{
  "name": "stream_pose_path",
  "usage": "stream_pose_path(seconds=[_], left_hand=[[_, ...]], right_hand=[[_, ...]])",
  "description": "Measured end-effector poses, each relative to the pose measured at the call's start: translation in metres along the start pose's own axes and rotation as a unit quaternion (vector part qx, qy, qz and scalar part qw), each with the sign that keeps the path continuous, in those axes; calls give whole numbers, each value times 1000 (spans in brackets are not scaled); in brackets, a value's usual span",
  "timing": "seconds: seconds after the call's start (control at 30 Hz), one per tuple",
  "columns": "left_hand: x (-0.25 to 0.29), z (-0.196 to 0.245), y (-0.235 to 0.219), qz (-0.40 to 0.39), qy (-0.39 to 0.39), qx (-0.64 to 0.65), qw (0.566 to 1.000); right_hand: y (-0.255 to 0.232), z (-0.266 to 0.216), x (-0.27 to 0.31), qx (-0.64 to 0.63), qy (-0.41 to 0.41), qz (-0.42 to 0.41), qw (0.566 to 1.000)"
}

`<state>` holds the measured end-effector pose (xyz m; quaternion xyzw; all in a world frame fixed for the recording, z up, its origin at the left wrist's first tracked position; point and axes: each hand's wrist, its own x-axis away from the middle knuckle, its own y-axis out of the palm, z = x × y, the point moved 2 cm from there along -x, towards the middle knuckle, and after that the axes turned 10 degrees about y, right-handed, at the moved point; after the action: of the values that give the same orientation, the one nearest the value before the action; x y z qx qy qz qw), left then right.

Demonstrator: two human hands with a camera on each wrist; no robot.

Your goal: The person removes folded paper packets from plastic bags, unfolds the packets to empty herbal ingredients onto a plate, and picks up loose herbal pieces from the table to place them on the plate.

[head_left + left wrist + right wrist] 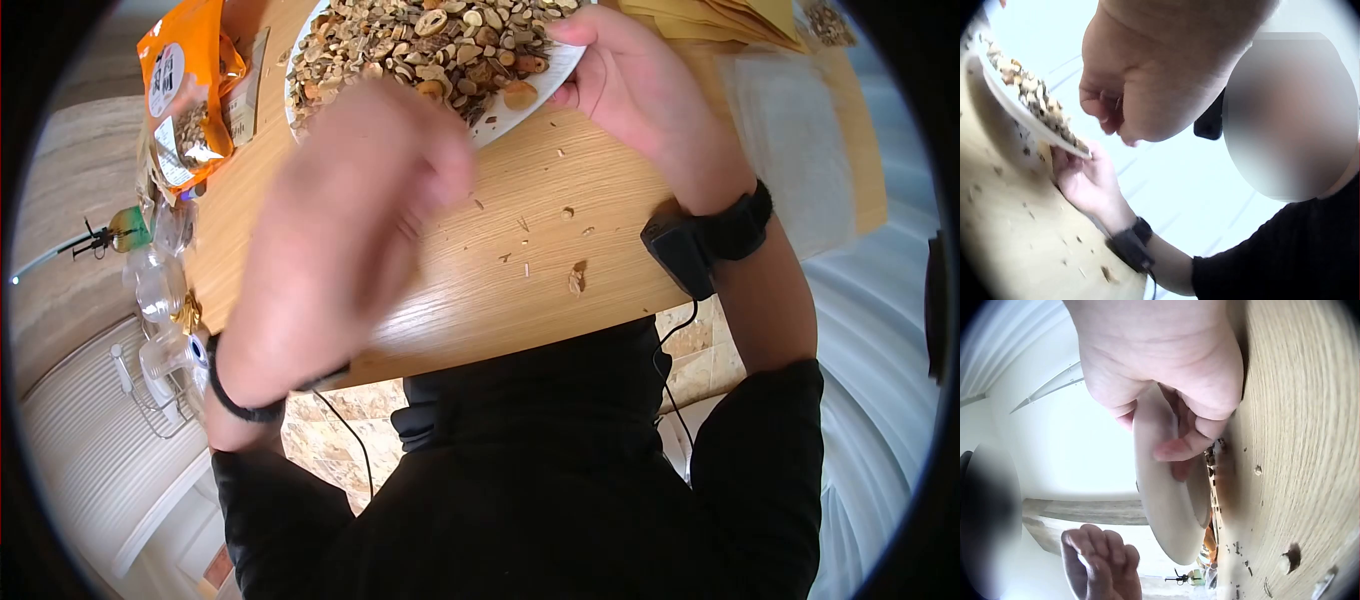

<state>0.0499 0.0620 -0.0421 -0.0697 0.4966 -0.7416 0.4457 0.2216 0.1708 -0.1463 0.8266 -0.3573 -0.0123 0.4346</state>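
Observation:
My right hand (650,105) holds a white plate (503,128) by its right rim, thumb above and fingers curled beneath. Chopped dried pieces in brown and cream (440,45) are heaped on the plate. In the right wrist view the plate's underside (1160,500) stands raised off the wooden table. My left hand (355,190), blurred by motion in the head view, hovers over the near left edge of the plate. Its fingers curl inward in the left wrist view, and nothing shows between them.
An orange printed bag (185,90) stands at the table's back left. Yellow-brown envelopes (725,20) and a clear plastic sheet (790,140) lie at the right. Crumbs (575,280) dot the wooden tabletop (450,270). Clear plastic bottles (158,285) line the left edge.

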Motion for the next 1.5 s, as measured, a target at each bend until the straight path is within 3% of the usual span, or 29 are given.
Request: stream_pose_path(seconds=[0.07,0.13,0.17,0.23,0.27,0.3,0.37,0.53,0.63,0.7,0.8,1.07,1.17,1.27,1.33,1.37,1.43,1.47,1.5], left_hand=[[-1,-21,-12,105,-35,-65,992],[-4,-21,-13,94,-41,-131,986],[-6,-20,-13,80,-49,-196,976],[0,-4,5,55,-7,-63,996],[7,0,18,-17,27,21,999],[7,7,32,-68,55,32,996],[9,18,58,-145,23,32,989],[17,16,93,-148,43,48,987],[15,11,90,-173,32,71,982],[12,10,83,-101,-69,226,967],[8,6,69,-86,-88,276,953],[9,12,85,-77,-96,132,984],[7,8,90,-94,-31,56,993],[6,3,90,-128,-15,96,987],[5,1,87,-156,-87,172,969],[4,2,84,-158,-86,172,969],[6,4,78,-138,-135,326,925],[8,6,73,-138,-135,326,926],[11,7,69,-125,-185,399,889]], right_hand=[[2,-2,0,13,7,-30,999],[12,-5,4,26,1,10,1000],[10,-4,1,13,1,-23,1000],[6,-3,2,5,-1,-4,1000],[6,-2,3,-2,-1,11,1000],[4,-2,0,23,9,0,1000],[10,-3,3,15,2,-6,1000],[4,-3,3,-6,-2,-11,1000],[5,-5,2,-14,-10,-67,998],[8,-3,2,9,-6,-12,1000],[4,-1,1,4,3,-4,1000],[-1,1,-3,10,-1,4,1000],[-1,2,-3,12,-1,-5,1000],[0,2,-3,-2,6,-8,1000],[4,0,-1,-15,12,-8,1000],[7,-2,1,-14,16,-6,1000],[7,-2,1,-12,20,-5,1000],[4,-1,1,12,20,-5,1000],[1,0,1,36,21,-7,999]])
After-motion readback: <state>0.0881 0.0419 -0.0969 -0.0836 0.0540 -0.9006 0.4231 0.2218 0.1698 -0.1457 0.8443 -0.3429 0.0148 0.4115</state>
